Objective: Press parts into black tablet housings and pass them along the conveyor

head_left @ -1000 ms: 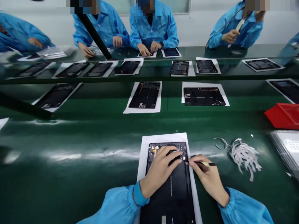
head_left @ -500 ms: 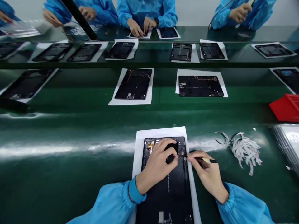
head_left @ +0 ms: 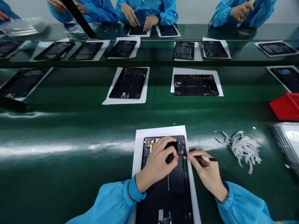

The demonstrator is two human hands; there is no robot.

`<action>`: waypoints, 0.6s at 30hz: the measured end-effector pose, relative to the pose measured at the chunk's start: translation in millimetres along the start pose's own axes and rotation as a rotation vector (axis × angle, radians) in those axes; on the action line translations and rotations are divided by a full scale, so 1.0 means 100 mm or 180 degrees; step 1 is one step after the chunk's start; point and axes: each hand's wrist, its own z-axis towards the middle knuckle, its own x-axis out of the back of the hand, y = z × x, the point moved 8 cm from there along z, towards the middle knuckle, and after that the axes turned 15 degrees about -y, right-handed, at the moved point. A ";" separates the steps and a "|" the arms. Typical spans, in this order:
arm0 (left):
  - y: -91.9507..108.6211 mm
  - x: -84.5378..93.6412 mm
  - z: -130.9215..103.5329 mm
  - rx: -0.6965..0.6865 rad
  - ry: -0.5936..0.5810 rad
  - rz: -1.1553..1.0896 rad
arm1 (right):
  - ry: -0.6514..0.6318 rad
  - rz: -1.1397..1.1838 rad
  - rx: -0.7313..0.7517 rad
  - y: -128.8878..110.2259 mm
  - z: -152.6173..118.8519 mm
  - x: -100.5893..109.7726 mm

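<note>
An opened black tablet housing (head_left: 178,189) lies on a white sheet (head_left: 137,155) right in front of me. My left hand (head_left: 158,161) rests over its upper part, thumb and index finger curled together near the top right area; whatever they pinch is too small to make out. My right hand (head_left: 207,169) is at the housing's upper right edge, its fingers closed on a thin dark tool (head_left: 212,159) with a pale band. The tool's tip is by a small round silver spot on the edge.
Peeled white strips (head_left: 246,149) lie to the right, beside a clear plastic stack (head_left: 286,146) and a red bin (head_left: 287,106). More housings on sheets (head_left: 196,85) stand beyond. Several people in blue sleeves (head_left: 169,11) work across the bench.
My hands and the tool hold nearly the same pose. The two housings beyond have shifted slightly left. Across the bench, a person's hands have moved at a housing.
</note>
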 end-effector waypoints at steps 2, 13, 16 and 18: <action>0.00 -0.01 0.00 0.0017 -0.0026 0.0019 | 0.0016 -0.0005 0.0008 0.00 0.00 0.00; 0.00 -0.03 0.02 0.0143 -0.0055 0.0113 | 0.0036 0.0046 0.0136 -0.07 0.05 -0.02; -0.01 -0.03 0.03 0.0168 -0.0053 0.0116 | -0.0036 0.0053 0.0112 -0.06 0.09 -0.04; -0.01 -0.03 0.03 0.0182 -0.0050 0.0123 | -0.0059 0.0021 0.0128 -0.06 0.09 -0.04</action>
